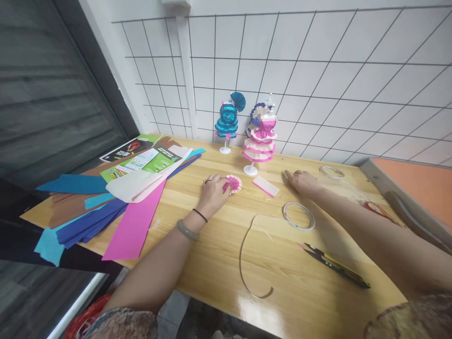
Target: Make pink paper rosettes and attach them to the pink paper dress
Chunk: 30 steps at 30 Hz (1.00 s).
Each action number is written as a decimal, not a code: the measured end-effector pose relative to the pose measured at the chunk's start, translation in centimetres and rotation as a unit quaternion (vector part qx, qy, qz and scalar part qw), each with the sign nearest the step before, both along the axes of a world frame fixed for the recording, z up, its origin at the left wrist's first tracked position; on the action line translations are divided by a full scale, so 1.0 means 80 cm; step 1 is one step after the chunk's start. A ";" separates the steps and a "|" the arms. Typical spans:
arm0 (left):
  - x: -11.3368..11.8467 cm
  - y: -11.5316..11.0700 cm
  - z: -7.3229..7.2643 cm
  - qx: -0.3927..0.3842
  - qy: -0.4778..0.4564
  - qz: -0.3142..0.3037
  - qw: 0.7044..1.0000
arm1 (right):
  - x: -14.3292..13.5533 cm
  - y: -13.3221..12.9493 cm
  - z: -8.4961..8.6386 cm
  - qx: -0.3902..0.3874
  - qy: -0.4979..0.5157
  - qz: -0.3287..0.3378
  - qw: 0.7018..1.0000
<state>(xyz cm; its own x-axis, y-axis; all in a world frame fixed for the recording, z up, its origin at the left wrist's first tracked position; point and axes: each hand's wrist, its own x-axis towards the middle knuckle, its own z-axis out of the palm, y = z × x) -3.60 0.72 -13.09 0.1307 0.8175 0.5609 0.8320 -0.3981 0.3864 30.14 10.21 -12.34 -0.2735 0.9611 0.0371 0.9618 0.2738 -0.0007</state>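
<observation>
My left hand (214, 190), with a dark band and a bangle at the wrist, has its fingers closed on the edge of a pleated pink and cream paper rosette (233, 184) at the table's middle. My right hand (302, 181) rests on the wood farther right, fingers stretched out, with nothing visible in it. Between the hands lies a small cream paper strip (265, 186) with pink edges. Behind it stands a mini dress form (259, 143) in ruffled pink and cream paper. A roll of tape (298, 216) lies just below my right hand.
Crepe paper sheets (136, 230) and printed packets (141, 157) cover the table's left. Another dress form (226, 123) in teal paper stands by the tiled wall. Yellow and black thread snips (337, 266) and a curled strip (242, 259) lie in front. A second tape roll (332, 172) sits right.
</observation>
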 end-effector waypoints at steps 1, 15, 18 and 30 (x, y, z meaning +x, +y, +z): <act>0.000 0.000 0.000 0.000 0.000 -0.001 1.000 | 0.001 -0.001 0.003 0.001 -0.004 0.001 1.000; 0.013 -0.013 0.012 0.006 -0.018 -0.047 0.999 | -0.069 -0.105 0.053 0.080 0.283 0.062 0.954; 0.017 -0.022 0.020 0.010 -0.001 -0.077 0.997 | -0.122 -0.147 0.062 0.097 0.284 0.188 0.935; 0.029 -0.041 0.029 0.009 0.095 -0.148 0.984 | -0.176 -0.160 0.043 0.113 0.203 0.207 0.951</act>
